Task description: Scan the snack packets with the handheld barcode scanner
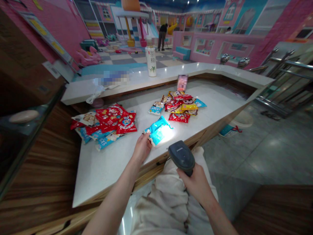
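My left hand (pixel 142 147) pinches the near left edge of a blue snack packet (pixel 156 128) just at the white counter. A dark grey barcode scanner (pixel 181 156) is gripped in my right hand (pixel 195 182), its head pointing at the packet. Bright white light from it falls on the packet's right half. Left of my left hand lies a heap of red and blue snack packets (pixel 112 119). Farther back to the right is another pile of red, yellow and blue packets (pixel 181 105).
The white counter (pixel 97 176) has a raised ledge (pixel 168 72) along its back, bearing a white bottle (pixel 151 62). A white cable (pixel 94 96) hangs over this ledge. A bucket (pixel 241 120) and metal railings (pixel 288 75) stand to the right. Far off, a person (pixel 162 36) stands in a play area.
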Demonstrator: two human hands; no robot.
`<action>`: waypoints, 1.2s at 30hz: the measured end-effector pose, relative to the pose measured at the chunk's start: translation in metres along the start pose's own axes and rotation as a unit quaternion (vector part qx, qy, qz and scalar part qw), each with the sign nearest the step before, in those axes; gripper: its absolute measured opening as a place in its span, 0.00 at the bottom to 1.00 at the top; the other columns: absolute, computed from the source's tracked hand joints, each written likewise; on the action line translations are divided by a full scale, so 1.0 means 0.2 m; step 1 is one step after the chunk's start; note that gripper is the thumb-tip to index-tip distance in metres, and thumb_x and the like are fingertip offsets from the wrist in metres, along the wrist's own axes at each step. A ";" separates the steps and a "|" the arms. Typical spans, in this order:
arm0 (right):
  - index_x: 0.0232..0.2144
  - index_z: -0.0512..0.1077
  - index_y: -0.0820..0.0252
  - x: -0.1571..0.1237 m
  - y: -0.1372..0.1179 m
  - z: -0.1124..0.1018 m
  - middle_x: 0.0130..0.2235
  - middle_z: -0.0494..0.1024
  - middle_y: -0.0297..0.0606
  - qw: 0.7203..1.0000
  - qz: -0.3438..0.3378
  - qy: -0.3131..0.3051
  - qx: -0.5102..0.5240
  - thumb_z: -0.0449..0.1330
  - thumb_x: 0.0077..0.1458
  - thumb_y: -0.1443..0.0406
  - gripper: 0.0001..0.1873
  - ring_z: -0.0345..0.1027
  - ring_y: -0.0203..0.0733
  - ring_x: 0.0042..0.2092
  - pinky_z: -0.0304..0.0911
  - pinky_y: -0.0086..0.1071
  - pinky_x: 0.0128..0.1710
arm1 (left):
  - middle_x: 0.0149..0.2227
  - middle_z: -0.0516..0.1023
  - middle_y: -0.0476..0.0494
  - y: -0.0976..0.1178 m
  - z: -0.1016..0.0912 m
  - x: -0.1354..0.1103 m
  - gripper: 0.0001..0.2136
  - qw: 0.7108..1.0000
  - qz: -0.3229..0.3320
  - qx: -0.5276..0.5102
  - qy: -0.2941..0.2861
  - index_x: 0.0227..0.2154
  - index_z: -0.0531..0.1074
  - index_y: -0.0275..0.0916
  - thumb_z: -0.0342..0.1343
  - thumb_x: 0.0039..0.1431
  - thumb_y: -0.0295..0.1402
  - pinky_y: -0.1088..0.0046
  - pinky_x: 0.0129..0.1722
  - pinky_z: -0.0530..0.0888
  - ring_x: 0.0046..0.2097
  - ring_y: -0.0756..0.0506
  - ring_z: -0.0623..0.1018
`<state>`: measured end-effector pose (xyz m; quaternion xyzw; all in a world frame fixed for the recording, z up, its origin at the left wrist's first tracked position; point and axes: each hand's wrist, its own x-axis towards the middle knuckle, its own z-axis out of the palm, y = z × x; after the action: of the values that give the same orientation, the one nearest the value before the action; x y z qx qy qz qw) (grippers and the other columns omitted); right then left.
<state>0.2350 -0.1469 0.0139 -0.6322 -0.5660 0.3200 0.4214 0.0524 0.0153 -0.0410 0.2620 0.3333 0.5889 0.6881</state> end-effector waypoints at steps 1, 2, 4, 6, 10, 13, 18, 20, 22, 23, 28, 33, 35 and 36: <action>0.31 0.76 0.62 0.00 0.00 0.00 0.26 0.80 0.35 1.000 0.000 -0.001 0.000 0.60 0.53 0.66 0.06 0.73 0.44 0.30 0.66 0.30 0.32 | 0.40 0.83 0.43 0.00 0.00 0.00 0.14 1.000 -0.001 0.000 -0.007 0.40 0.76 0.36 0.66 0.54 0.39 0.70 0.45 0.77 0.38 0.48 0.81; 0.32 0.76 0.62 0.00 0.00 0.00 0.26 0.80 0.35 1.000 0.001 0.000 -0.001 0.60 0.53 0.66 0.06 0.73 0.44 0.30 0.66 0.31 0.32 | 0.41 0.82 0.42 0.00 0.00 0.00 0.15 1.000 -0.003 0.001 -0.008 0.41 0.75 0.36 0.67 0.54 0.39 0.70 0.45 0.77 0.39 0.48 0.81; 0.32 0.76 0.62 -0.01 0.00 0.00 0.27 0.80 0.36 1.000 0.001 0.002 -0.002 0.60 0.52 0.66 0.06 0.73 0.44 0.30 0.67 0.31 0.32 | 0.40 0.82 0.43 0.00 0.00 -0.01 0.15 1.000 -0.006 0.004 0.004 0.39 0.76 0.36 0.68 0.53 0.39 0.71 0.44 0.77 0.37 0.48 0.81; 0.31 0.76 0.61 -0.01 0.00 0.00 0.27 0.80 0.36 1.000 0.000 0.005 -0.002 0.60 0.52 0.66 0.05 0.73 0.44 0.30 0.67 0.31 0.32 | 0.37 0.82 0.45 0.01 0.00 -0.01 0.14 1.000 -0.008 0.005 0.017 0.37 0.76 0.36 0.68 0.52 0.39 0.71 0.42 0.78 0.35 0.48 0.81; 0.31 0.76 0.61 -0.01 0.00 0.00 0.26 0.80 0.35 1.000 -0.002 0.003 -0.001 0.60 0.52 0.66 0.05 0.73 0.45 0.30 0.67 0.31 0.32 | 0.34 0.82 0.46 0.01 0.01 0.00 0.13 1.000 -0.006 0.000 0.022 0.35 0.76 0.36 0.68 0.51 0.39 0.71 0.40 0.79 0.33 0.48 0.80; 0.30 0.76 0.61 -0.01 0.00 0.01 0.26 0.80 0.35 1.000 -0.004 0.003 -0.003 0.60 0.52 0.66 0.05 0.74 0.45 0.30 0.67 0.31 0.32 | 0.35 0.82 0.45 0.00 0.00 0.00 0.14 1.000 0.002 0.001 0.023 0.36 0.76 0.37 0.68 0.51 0.39 0.71 0.41 0.78 0.34 0.48 0.80; 0.30 0.76 0.61 -0.02 0.02 0.00 0.26 0.79 0.36 1.000 0.001 0.006 -0.011 0.60 0.53 0.64 0.07 0.74 0.46 0.30 0.68 0.32 0.33 | 0.41 0.82 0.43 0.03 0.00 -0.02 0.14 0.997 0.053 0.017 0.053 0.39 0.76 0.40 0.68 0.52 0.39 0.70 0.45 0.77 0.41 0.46 0.80; 0.30 0.76 0.61 -0.02 0.03 -0.01 0.27 0.79 0.37 1.000 0.010 0.008 -0.015 0.60 0.53 0.62 0.08 0.74 0.47 0.31 0.68 0.33 0.33 | 0.46 0.81 0.42 0.09 0.00 -0.04 0.17 0.988 0.122 0.069 0.070 0.44 0.75 0.41 0.65 0.55 0.43 0.69 0.49 0.76 0.46 0.45 0.80; 0.30 0.76 0.62 -0.03 0.05 -0.01 0.27 0.79 0.37 1.000 0.018 0.006 -0.016 0.60 0.52 0.61 0.09 0.74 0.47 0.31 0.68 0.33 0.34 | 0.52 0.78 0.41 0.19 -0.02 -0.07 0.20 0.949 0.239 0.177 0.101 0.51 0.72 0.42 0.59 0.60 0.45 0.66 0.54 0.73 0.52 0.44 0.77; 0.30 0.76 0.62 -0.03 0.05 0.00 0.26 0.79 0.37 1.000 0.021 0.005 -0.016 0.60 0.53 0.61 0.09 0.74 0.47 0.31 0.68 0.33 0.33 | 0.55 0.75 0.41 0.25 -0.04 -0.08 0.21 0.911 0.307 0.245 0.126 0.55 0.69 0.43 0.56 0.63 0.45 0.65 0.58 0.70 0.55 0.43 0.75; 0.30 0.76 0.61 -0.03 0.06 0.01 0.19 0.73 0.33 1.000 0.019 -0.011 -0.016 0.59 0.54 0.61 0.10 0.73 0.48 0.28 0.68 0.33 0.30 | 0.67 0.60 0.36 0.51 -0.23 -0.13 0.23 0.650 0.457 0.563 0.227 0.63 0.62 0.42 0.48 0.67 0.37 0.59 0.68 0.56 0.68 0.39 0.61; 0.31 0.77 0.61 -0.02 0.06 0.02 0.16 0.70 0.30 1.000 0.021 -0.016 -0.010 0.60 0.54 0.61 0.09 0.71 0.46 0.24 0.66 0.32 0.26 | 0.73 0.40 0.28 0.52 -0.41 -0.13 0.38 0.540 0.312 0.754 0.209 0.69 0.51 0.35 0.56 0.60 0.43 0.47 0.68 0.48 0.72 0.30 0.45; 0.31 0.77 0.61 -0.01 0.06 0.02 0.16 0.70 0.31 1.000 0.019 -0.015 -0.010 0.60 0.54 0.61 0.09 0.71 0.46 0.23 0.66 0.32 0.26 | 0.73 0.38 0.26 0.49 -0.43 -0.13 0.41 0.527 0.289 0.773 0.201 0.70 0.47 0.33 0.55 0.61 0.46 0.44 0.68 0.46 0.72 0.29 0.43; 0.31 0.77 0.61 -0.01 0.06 0.02 0.16 0.70 0.31 1.000 0.019 -0.017 -0.012 0.60 0.54 0.61 0.09 0.71 0.46 0.23 0.66 0.32 0.26 | 0.73 0.38 0.26 0.48 -0.43 -0.13 0.40 0.525 0.287 0.776 0.201 0.70 0.46 0.33 0.54 0.61 0.46 0.43 0.68 0.45 0.72 0.29 0.42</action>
<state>0.2363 -0.1485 0.0010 -0.6427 -0.5645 0.3318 0.3976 -0.0766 0.0030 -0.0189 0.6484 0.6949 0.3009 -0.0786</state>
